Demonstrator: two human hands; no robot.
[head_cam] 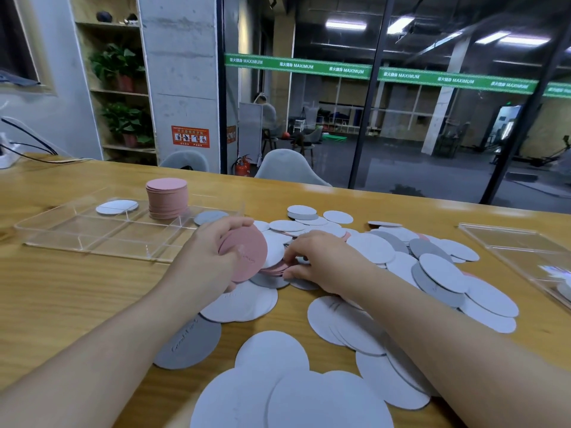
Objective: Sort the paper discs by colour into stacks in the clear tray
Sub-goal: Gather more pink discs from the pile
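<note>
- The counter (77, 285) is a long wooden top; loose paper discs lie over its middle and right part down to the near edge, and most of what shows there is white or grey.
- The loose discs (370, 251) overlap in a wide heap, with a few pink edges (273, 268) peeking out just under the hands.
- The clear tray (102, 234) sits toward the left of the counter, well back from the near edge, split into compartments.
- A 2nd clear tray (522, 251) lies at the right edge, partly cut off.
- In the tray's back row, the pink stack (167, 199) stands tall in the middle compartment, a few white discs (116, 207) lie in the left one, and a grey disc (210, 217) lies in the right one.
- The left hand (213, 254) grips a small batch of pink discs (247, 254), held tilted above the heap.
- The right hand (315, 261) has its fingertips curled onto the pink edges in the heap, seemingly pinching 1 free; the grip itself is partly hidden.
- Judged step: gathering pink; the sort looks far from done.
- Next move calls for sliding the pink disc clear without dragging its neighbours, adding it to the batch, then squaring that batch onto the pink stack.
</note>
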